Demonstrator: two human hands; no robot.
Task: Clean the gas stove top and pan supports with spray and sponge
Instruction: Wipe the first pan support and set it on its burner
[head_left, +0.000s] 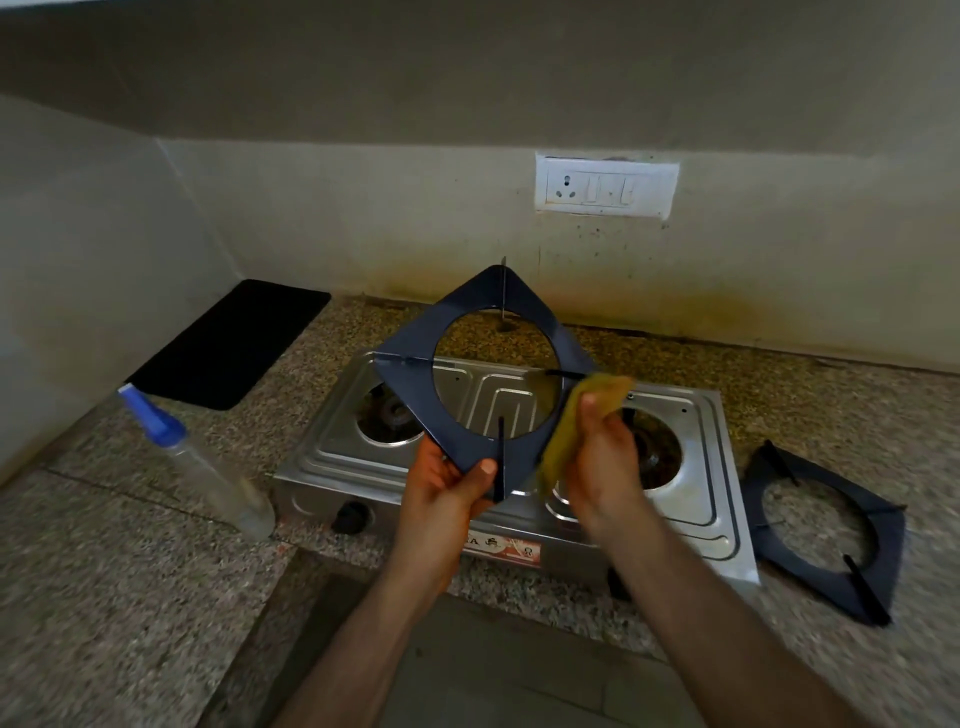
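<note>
1. Currently, the left hand (441, 493) grips the near corner of the raised pan support (483, 364), held tilted above the gas stove (519, 467).
2. Right hand (602, 457) clutches the yellow sponge (576, 415) against the support's right edge.
3. Second pan support (826, 525) and spray bottle (202, 462) rest on the tabletop (130, 597).

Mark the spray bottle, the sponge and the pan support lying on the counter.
spray bottle (208, 475), head view, clear body
sponge (563, 431), head view, yellow folded face
pan support on counter (883, 525), head view, right side of frame
</note>
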